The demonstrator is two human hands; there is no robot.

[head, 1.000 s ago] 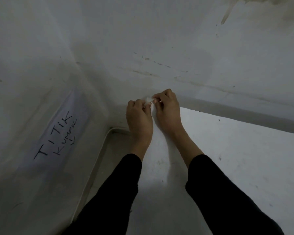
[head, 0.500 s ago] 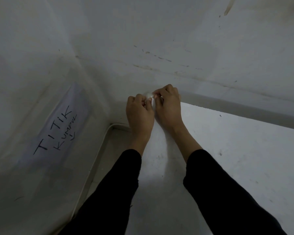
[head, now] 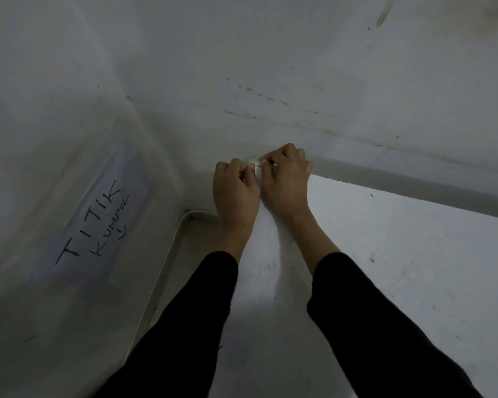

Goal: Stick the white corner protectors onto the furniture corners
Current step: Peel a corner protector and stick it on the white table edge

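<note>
The small, rounded, glossy white corner protector (head: 253, 160) sits at the far corner of the matte, scuffed white tabletop (head: 385, 254). Your left hand (head: 236, 193) and right hand (head: 286, 179) meet there, curled fingertips pinching it between them.

Both arms, in black sleeves (head: 190, 326), reach from the bottom of the frame to its centre. The left hand (head: 235, 193) and right hand (head: 285, 182) sit close together, fingers curled, pinching the white corner protector (head: 253, 160) between their fingertips.

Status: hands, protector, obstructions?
Left hand and right hand both pinch the white corner protector. It sits at the table's far corner; seating unclear. No obstruction visible.
</note>
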